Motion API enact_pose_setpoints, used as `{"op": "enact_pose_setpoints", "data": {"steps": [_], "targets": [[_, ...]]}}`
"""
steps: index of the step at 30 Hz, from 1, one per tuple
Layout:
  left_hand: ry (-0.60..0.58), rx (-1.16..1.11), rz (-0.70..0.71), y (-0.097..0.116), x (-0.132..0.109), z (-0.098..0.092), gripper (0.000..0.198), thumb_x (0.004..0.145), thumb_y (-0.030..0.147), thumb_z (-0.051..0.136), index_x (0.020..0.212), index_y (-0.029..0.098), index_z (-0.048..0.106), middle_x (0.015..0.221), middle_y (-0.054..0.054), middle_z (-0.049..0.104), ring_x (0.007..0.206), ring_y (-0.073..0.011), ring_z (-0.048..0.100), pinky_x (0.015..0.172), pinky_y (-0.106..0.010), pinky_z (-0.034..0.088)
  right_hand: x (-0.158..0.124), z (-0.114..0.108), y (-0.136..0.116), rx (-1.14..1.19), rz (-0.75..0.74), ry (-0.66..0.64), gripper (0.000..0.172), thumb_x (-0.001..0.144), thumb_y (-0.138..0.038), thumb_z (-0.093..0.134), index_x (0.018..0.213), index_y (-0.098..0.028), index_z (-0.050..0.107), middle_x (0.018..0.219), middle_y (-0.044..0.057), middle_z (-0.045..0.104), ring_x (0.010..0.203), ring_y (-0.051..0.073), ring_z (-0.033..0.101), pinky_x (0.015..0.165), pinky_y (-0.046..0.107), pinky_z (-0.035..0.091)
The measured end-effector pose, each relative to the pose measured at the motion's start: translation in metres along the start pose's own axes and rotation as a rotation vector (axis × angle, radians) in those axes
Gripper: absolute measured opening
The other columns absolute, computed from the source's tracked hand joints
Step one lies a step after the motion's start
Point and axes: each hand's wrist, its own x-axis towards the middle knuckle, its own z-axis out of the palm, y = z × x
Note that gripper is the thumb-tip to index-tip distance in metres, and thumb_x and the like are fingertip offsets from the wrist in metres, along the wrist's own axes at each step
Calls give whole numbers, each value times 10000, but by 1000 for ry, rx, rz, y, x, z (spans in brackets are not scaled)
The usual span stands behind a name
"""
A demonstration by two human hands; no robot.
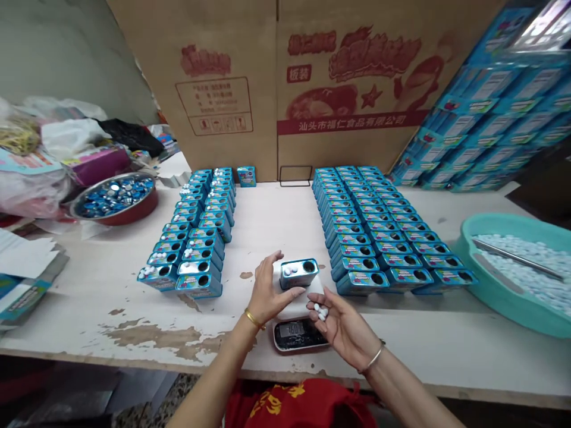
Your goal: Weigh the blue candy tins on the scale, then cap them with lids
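A small blue tin stands upright on the white plate of a digital scale. Its lid has a round dark hole on the right and a few white candies on the left. My left hand is at the tin's left side, fingers apart and thumb stretched along the front; whether it touches the tin is unclear. Cupped palm up just right of the scale plate, my right hand holds several white candies at its fingertips. Figures on the scale's display are hard to read.
Rows of blue tins stand left and right. Further right is a turquoise basin of white candies with a metal rod. A red bowl of shiny blue pieces sits at left. Behind stand a cardboard box and stacked blue packs.
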Motion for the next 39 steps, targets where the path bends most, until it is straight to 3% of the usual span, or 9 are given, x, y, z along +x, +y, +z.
{"op": "enact_pose_setpoints", "data": {"steps": [3, 5, 11, 15, 21, 31, 35, 39], "targets": [[-101, -24, -50, -6, 13, 5, 619, 717, 397, 706, 1242, 196, 450, 1182, -104, 585, 1103, -240, 545, 947, -416, 421, 8, 4, 2, 91, -1, -11, 283, 888, -318, 488, 778, -104, 636, 660, 66, 596, 514, 97, 522, 403, 170, 376], [-154, -18, 9, -4, 16, 4, 452, 767, 355, 654, 1170, 201, 520, 1113, -79, 622, 1037, -214, 577, 896, -375, 454, 11, 8, -1, 133, 1, -20, 290, 899, -317, 447, 793, -110, 621, 652, 69, 596, 504, 105, 524, 401, 178, 372], [-235, 417, 565, 28, 17, -13, 386, 816, 183, 545, 1185, 296, 559, 1135, -60, 627, 1050, -205, 555, 962, -421, 390, 6, 14, -3, 263, -65, 11, 190, 862, -275, 464, 726, -175, 550, 539, -10, 529, 427, 115, 486, 349, 199, 321], [-165, 559, 730, 44, 12, -22, 367, 848, 149, 535, 1156, 346, 573, 1126, -14, 652, 1064, -176, 568, 1031, -418, 314, 1, 15, -2, 340, -17, 50, 224, 872, -210, 388, 729, -162, 554, 511, -17, 513, 394, 110, 463, 325, 203, 300], [-121, 598, 658, 39, -2, -24, 359, 863, 184, 541, 1142, 407, 578, 1090, 13, 668, 1035, -166, 596, 1028, -405, 301, 1, 13, 0, 369, 11, 2, 221, 857, -191, 411, 675, -157, 531, 485, -24, 490, 386, 96, 461, 309, 182, 280], [-21, 575, 661, 37, -7, -23, 361, 846, 126, 498, 1119, 342, 591, 1051, -21, 673, 1007, -186, 582, 935, -401, 320, 2, 13, 1, 321, 10, -30, 197, 869, -193, 426, 762, -123, 577, 549, 2, 554, 397, 89, 475, 295, 160, 273], [-48, 401, 497, 31, -8, -16, 354, 809, 179, 531, 1142, 294, 570, 1083, -53, 641, 992, -210, 562, 884, -405, 358, 0, 11, -1, 303, -11, -7, 224, 884, -187, 426, 727, -125, 573, 538, -11, 539, 400, 82, 473, 303, 158, 277], [-43, 130, 181, 20, -7, -3, 304, 812, 267, 565, 1114, 240, 546, 1052, -59, 619, 979, -201, 563, 864, -369, 418, -3, -1, -4, 267, -20, -4, 218, 873, -181, 457, 721, -110, 598, 565, 13, 560, 432, 75, 489, 323, 150, 298]]}}
